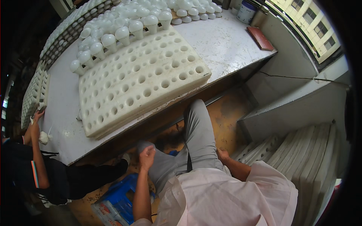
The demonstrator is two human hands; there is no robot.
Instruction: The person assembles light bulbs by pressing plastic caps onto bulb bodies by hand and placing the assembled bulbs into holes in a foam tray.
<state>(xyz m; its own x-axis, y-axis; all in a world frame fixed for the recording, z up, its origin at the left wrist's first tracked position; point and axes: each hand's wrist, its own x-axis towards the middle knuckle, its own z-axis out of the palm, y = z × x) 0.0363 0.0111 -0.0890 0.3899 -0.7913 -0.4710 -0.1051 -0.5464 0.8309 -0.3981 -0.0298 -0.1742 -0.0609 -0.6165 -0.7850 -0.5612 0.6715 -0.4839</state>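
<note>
I sit with my grey-trousered legs (196,139) under a metal table (226,45). My left hand (147,156) hovers over my left knee, its fingers curled into a fist with nothing visible in it. My right hand (222,154) rests against my right thigh, its fingers hidden behind the leg. On the table in front of me lies a white foam tray (139,86) full of round holes. White bulbs (124,34) stand in its far rows; the near holes are empty.
A co-worker on the left reaches an arm (36,132) onto the table beside a loose bulb (44,137). More bulb trays (34,94) line the left edge. Stacked foam trays (301,150) lean at right. A blue crate (117,199) sits on the floor. A reddish board (260,37) and a can (247,11) are far right.
</note>
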